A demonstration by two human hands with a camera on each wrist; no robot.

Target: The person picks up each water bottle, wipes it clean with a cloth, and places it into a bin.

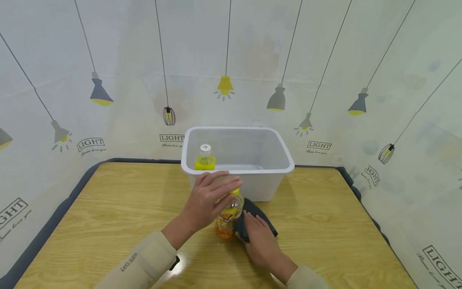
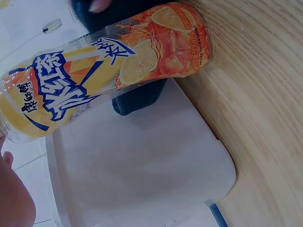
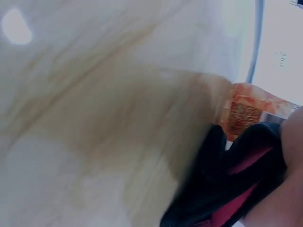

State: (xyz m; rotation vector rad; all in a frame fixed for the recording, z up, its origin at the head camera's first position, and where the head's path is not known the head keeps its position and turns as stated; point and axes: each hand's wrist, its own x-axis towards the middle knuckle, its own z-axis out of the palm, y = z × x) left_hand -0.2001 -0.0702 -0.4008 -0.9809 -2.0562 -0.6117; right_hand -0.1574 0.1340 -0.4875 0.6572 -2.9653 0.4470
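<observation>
An iced tea bottle (image 1: 225,224) with a yellow cap and an orange-yellow label stands on the table in front of the white bin. My left hand (image 1: 209,198) grips it from above, around the cap and neck. In the left wrist view the label of the bottle (image 2: 94,78) shows lemon slices. My right hand (image 1: 260,243) holds a dark cloth (image 1: 260,218) against the bottle's right side. Pink folds show inside the cloth (image 3: 203,184) in the right wrist view, where the bottle's lower end (image 3: 246,113) appears just past it.
A white plastic bin (image 1: 238,171) stands at the back of the wooden table (image 1: 126,208). Inside it, at the left, is a bottle with a white cap and yellow-green contents (image 1: 205,160). Wall sheets printed with hanging lamps enclose the table's back and sides.
</observation>
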